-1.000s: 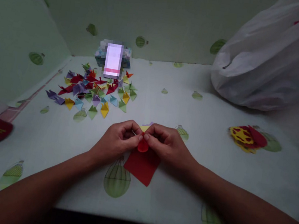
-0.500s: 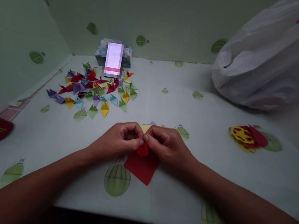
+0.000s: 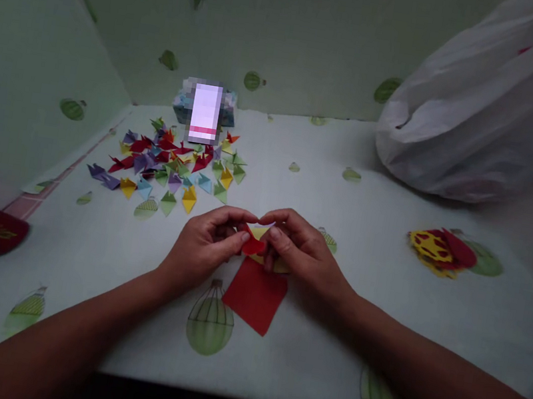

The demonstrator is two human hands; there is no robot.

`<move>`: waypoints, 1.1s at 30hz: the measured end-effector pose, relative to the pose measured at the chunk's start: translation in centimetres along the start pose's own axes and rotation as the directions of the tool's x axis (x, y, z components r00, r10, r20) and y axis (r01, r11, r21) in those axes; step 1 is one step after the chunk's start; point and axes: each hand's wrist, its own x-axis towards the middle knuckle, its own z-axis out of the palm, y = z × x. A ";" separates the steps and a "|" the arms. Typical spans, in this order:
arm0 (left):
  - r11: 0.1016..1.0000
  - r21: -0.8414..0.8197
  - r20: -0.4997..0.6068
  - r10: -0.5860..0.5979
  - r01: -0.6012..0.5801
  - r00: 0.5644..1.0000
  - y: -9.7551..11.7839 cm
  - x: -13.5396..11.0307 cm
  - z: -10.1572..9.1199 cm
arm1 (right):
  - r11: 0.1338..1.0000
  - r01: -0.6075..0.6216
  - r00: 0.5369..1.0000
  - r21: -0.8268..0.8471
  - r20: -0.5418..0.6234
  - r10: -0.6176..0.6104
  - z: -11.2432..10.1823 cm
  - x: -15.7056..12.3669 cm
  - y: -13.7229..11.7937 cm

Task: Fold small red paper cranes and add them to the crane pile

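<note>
Head view: small red folded paper piece (image 3: 253, 246) is pinched from both sides by left hand (image 3: 205, 247) and right hand (image 3: 301, 252), just above red paper square (image 3: 255, 294); judged feather-light, flimsy, easily creased, best gripped at folded edges.

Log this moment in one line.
left hand: pinching red folded paper | right hand: pinching same paper | below hands: red square sheet | far left: pile of folded pieces | far right: white bag

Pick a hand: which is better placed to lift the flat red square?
Probably right hand: it overhangs the red square; left hand sits beside it. Both pinch the small red fold.
</note>
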 end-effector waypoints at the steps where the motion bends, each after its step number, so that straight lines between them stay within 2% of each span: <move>1: 0.999 0.030 -0.024 0.018 -0.018 1.000 0.0 0.0 0.0 | 0.999 0.034 0.999 -0.001 0.002 -0.034 0.0 0.0 0.1; 3: 0.998 0.054 -0.058 0.037 -0.034 0.998 0.0 -0.1 0.0 | 0.992 0.122 0.992 -0.039 0.025 -0.121 0.0 -0.1 0.2; 5: 0.998 0.047 -0.065 0.032 -0.029 0.997 -0.1 -0.1 0.0 | 0.961 0.232 0.972 -0.148 0.059 -0.226 0.0 -0.1 0.2; 8: 0.999 0.045 -0.053 0.012 -0.009 0.999 -0.2 -0.2 -0.1 | 0.861 0.371 0.928 -0.347 0.114 -0.354 0.0 -0.1 0.2; 10: 0.998 0.055 -0.039 0.012 -0.010 0.999 -0.1 -0.3 -0.2 | 0.819 0.399 0.915 -0.413 0.127 -0.382 -0.1 0.0 0.2; 14: 0.995 0.097 -0.022 0.012 -0.009 1.000 0.1 -0.3 -0.1 | 0.818 0.357 0.932 -0.452 0.118 -0.342 -0.1 0.0 0.0; 20: 0.995 0.028 -0.017 -0.091 0.092 0.996 -0.1 -0.2 0.2 | 0.876 0.212 0.974 -0.433 0.019 -0.226 0.0 -0.1 -0.2; 25: 0.993 0.016 -0.140 -0.116 0.120 0.983 -0.2 -0.5 0.4 | 0.952 0.112 0.990 -0.284 -0.049 -0.131 0.4 -0.1 0.0; 28: 0.993 0.023 -0.185 -0.107 0.113 0.977 -0.3 -0.8 0.7 | 0.950 0.074 0.994 -0.305 -0.057 -0.096 0.7 -0.2 0.3; 33: 0.992 -0.028 -0.128 -0.123 0.120 0.984 -0.3 -1.3 1.3 | 0.936 0.038 0.991 -0.349 -0.104 -0.079 0.7 -0.2 0.6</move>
